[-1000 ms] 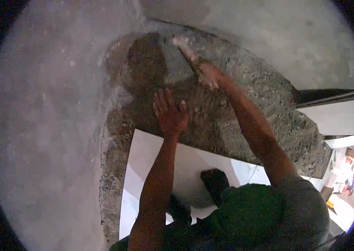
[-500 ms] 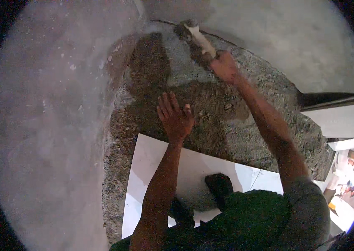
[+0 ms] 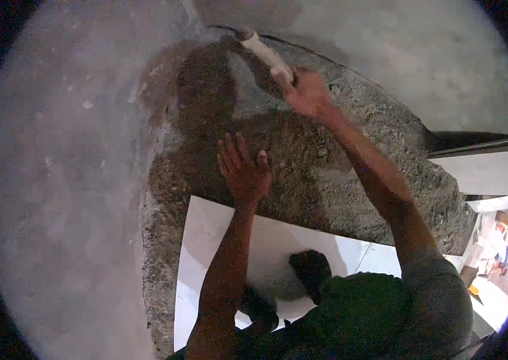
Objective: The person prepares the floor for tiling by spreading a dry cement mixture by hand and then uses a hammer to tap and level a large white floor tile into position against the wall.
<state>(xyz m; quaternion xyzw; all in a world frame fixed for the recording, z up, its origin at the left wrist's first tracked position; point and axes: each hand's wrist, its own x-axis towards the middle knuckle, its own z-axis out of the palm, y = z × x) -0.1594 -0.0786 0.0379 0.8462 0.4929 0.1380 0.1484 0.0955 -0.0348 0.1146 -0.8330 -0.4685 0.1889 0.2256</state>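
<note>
In the far corner of the rough grey-brown mortar bed [image 3: 350, 198], my right hand [image 3: 308, 94] is closed round a tool with a pale, straight shaft [image 3: 270, 57]. Its far end is dark and blurred against the mortar, so its exact kind does not show. My left hand [image 3: 245, 174] lies palm down over the mortar, fingers stretched and a little apart, with nothing in it. Whether its palm presses on the surface I cannot tell. Darker, damp-looking patches [image 3: 206, 90] spread ahead of the left hand.
Smooth grey walls rise on the left [image 3: 68, 180] and at the back [image 3: 422, 66]. White tiles [image 3: 206, 234] border the mortar on my side, with my feet [image 3: 311, 270] on them. At the right, a white panel [image 3: 482, 171] stands near a brightly lit area with various items.
My right hand and the pale-shafted tool have moved a little to the left. The whole view has shifted slightly, while my left hand stays at about the same spot on the mortar.
</note>
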